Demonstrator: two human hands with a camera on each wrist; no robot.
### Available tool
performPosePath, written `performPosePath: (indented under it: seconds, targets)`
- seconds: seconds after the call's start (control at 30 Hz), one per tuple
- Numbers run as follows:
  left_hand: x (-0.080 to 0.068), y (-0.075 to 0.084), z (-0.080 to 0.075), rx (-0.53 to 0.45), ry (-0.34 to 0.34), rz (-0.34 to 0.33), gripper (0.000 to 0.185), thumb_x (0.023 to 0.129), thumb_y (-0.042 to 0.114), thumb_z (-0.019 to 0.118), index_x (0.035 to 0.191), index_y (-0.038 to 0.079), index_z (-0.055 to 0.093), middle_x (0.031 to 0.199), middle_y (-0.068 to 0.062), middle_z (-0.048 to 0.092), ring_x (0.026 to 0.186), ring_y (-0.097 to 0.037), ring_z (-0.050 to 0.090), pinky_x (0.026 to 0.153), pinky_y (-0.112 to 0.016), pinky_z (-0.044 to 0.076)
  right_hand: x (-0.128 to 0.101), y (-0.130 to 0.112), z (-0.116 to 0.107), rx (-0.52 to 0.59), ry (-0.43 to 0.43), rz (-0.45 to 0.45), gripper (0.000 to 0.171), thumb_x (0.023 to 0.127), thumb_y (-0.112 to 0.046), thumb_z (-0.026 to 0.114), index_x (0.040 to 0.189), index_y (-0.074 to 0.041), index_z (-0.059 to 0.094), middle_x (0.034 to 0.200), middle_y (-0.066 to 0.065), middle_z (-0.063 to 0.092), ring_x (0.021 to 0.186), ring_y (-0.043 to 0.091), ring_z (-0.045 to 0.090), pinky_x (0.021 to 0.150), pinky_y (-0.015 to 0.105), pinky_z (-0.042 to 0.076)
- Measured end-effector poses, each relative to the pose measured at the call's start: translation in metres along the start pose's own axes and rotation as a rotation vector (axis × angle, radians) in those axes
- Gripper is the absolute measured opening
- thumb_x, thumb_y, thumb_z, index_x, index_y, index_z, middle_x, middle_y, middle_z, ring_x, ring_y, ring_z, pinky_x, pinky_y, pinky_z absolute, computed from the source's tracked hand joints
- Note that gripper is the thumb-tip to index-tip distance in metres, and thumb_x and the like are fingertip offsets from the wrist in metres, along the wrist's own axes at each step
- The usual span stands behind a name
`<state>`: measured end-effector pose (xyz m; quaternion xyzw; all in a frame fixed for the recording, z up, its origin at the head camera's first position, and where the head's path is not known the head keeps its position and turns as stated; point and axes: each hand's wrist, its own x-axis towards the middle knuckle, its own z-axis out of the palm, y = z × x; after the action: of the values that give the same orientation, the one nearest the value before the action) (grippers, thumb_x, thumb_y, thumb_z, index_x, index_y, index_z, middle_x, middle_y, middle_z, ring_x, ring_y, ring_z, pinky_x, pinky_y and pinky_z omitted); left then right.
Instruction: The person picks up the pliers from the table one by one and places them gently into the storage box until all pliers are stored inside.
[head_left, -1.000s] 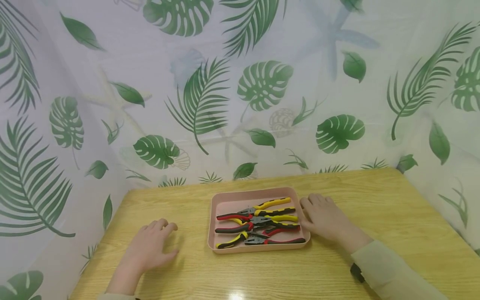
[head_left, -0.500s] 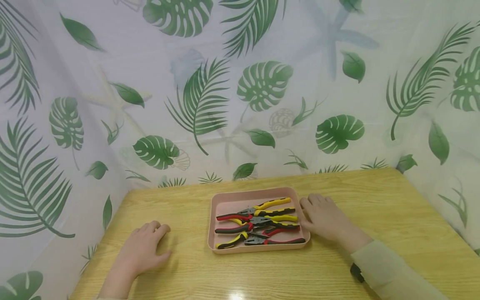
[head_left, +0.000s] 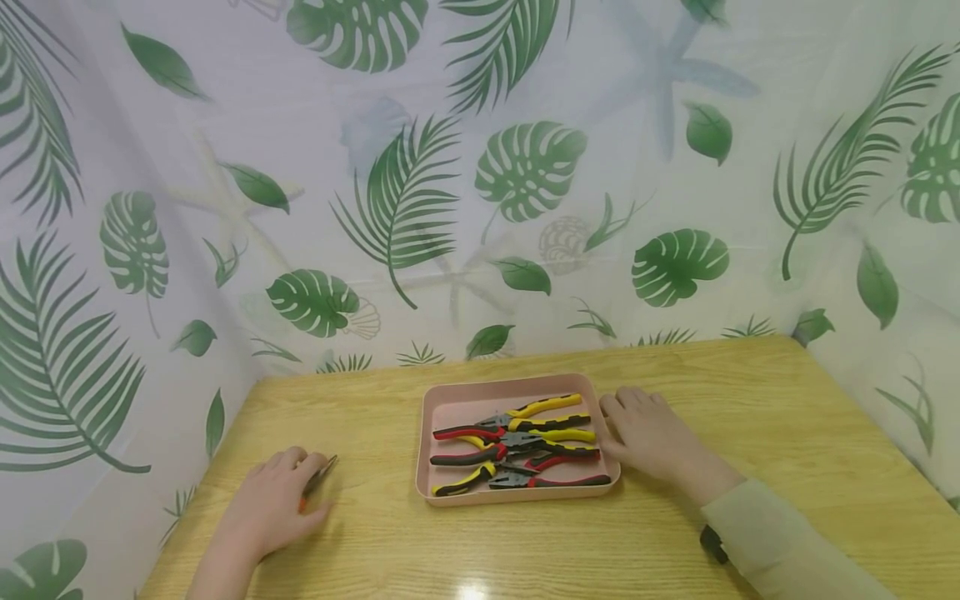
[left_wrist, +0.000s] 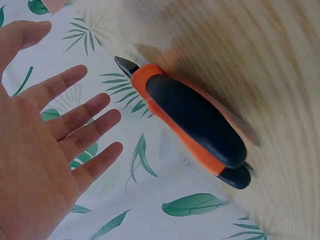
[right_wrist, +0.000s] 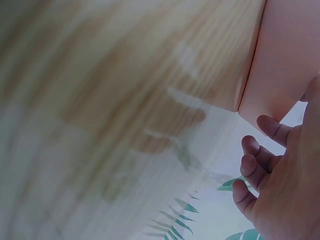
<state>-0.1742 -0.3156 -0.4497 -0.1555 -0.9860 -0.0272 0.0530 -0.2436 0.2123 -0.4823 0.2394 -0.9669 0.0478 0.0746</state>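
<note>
My left hand (head_left: 262, 506) is over the left side of the table, its fingers spread and straight in the left wrist view. Beside it on the wood is a pair of diagonal cutters (left_wrist: 195, 120) with orange and black handles, apart from the fingers. Its dark tip (head_left: 321, 475) shows past the hand in the head view. At the right end of a pink tray (head_left: 457, 410), my right hand (head_left: 648, 437) rests with loosely bent fingers against the tray's side. Several pliers (head_left: 519, 442) with red, yellow and black handles lie jumbled inside.
The wooden table (head_left: 480, 550) ends at a white cloth backdrop (head_left: 450, 208) printed with green leaves, which also covers both sides. A beige sleeve (head_left: 780, 533) with a black strap (head_left: 714, 545) is on the right arm.
My left hand has moved a little left and toward me. The diagonal cutters now show beside its fingers, unseen in the earlier frames. The right hand and the tray have stayed put.
</note>
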Motion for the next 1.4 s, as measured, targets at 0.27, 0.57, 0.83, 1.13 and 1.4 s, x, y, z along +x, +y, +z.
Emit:
performPosePath:
  seconds: [0.27, 0.57, 0.83, 1.13, 1.4]
  targets:
    - [-0.007, -0.009, 0.005, -0.007, 0.012, -0.017, 0.053, 0.080, 0.035, 0.086, 0.126, 0.016, 0.068, 0.111, -0.007, 0.065, 0.098, -0.026, 0.065, 0.086, -0.057, 0.055, 0.000, -0.001, -0.001, -0.001, 0.003, 0.003, 0.029, 0.099, -0.037, 0.065, 0.112, -0.011, 0.060, 0.103, 0.006, 0.057, 0.101, 0.028, 0.056, 0.085, 0.050, 0.045]
    - [-0.015, -0.014, 0.007, -0.016, -0.019, -0.056, 0.052, 0.082, 0.036, 0.084, 0.127, 0.015, 0.069, 0.116, -0.009, 0.066, 0.103, -0.029, 0.066, 0.087, -0.060, 0.054, 0.000, -0.001, -0.001, 0.004, 0.002, 0.003, 0.029, 0.099, -0.037, 0.064, 0.112, -0.011, 0.060, 0.103, 0.007, 0.057, 0.101, 0.029, 0.056, 0.085, 0.050, 0.046]
    - [-0.021, -0.022, 0.011, -0.009, 0.021, -0.067, 0.051, 0.078, 0.035, 0.086, 0.122, 0.015, 0.070, 0.114, -0.012, 0.067, 0.102, -0.032, 0.067, 0.086, -0.062, 0.055, 0.000, -0.001, -0.001, 0.003, 0.002, 0.002, 0.029, 0.099, -0.037, 0.064, 0.112, -0.011, 0.060, 0.102, 0.006, 0.057, 0.100, 0.028, 0.055, 0.084, 0.049, 0.045]
    - [-0.024, -0.027, 0.011, -0.013, -0.015, -0.084, 0.055, 0.078, 0.040, 0.088, 0.123, 0.016, 0.068, 0.114, -0.012, 0.065, 0.101, -0.032, 0.067, 0.085, -0.062, 0.054, -0.001, -0.001, 0.000, 0.000, -0.011, 0.011, 0.031, 0.099, -0.037, 0.065, 0.114, -0.011, 0.061, 0.103, 0.006, 0.057, 0.100, 0.027, 0.055, 0.083, 0.048, 0.045]
    - [-0.024, -0.036, 0.013, -0.026, -0.101, -0.135, 0.061, 0.081, 0.042, 0.086, 0.130, 0.013, 0.065, 0.116, -0.016, 0.064, 0.093, -0.031, 0.063, 0.078, -0.056, 0.054, -0.001, 0.000, -0.001, 0.001, -0.009, 0.010, 0.031, 0.099, -0.037, 0.065, 0.115, -0.011, 0.061, 0.104, 0.007, 0.057, 0.101, 0.028, 0.055, 0.084, 0.048, 0.045]
